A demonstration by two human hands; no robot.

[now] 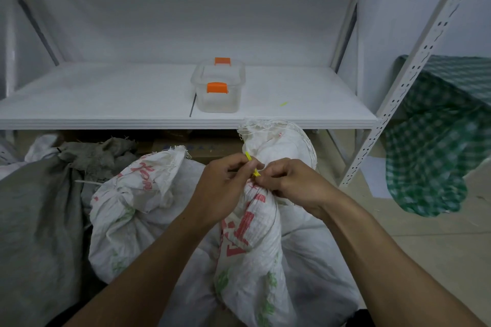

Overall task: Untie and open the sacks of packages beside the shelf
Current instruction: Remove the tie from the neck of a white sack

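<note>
Both forearms reach in from the bottom edge and meet over the sack (255,223). The left hand (225,186) is curled, thumb and forefinger pinching a yellow tie (252,164) that sticks up and to the left from the gathered neck. The right hand (289,183) is curled too, its fingertips gripping the sack's neck right at the tie's lower end, knuckles up. The two hands nearly touch.

The knot itself is hidden behind the fingers, and how the tie wraps the neck cannot be made out. The sack's lower part runs out of the picture.

The sack, white woven with red and green print, stands on the floor in front of the shelf (106,95), its neck bunched shut and its frayed mouth flaring above the hands; what fills it is not visible. A second sack (138,194) of the same weave lies just to its left, and a grey sack (39,220) lies beyond that, both closed. On the shelf stands a clear box (219,99) with orange latches — its inside is hard to read — and near it a small yellow scrap (283,104). A green checked cloth (438,141) hangs right of the shelf post (414,69).
</note>
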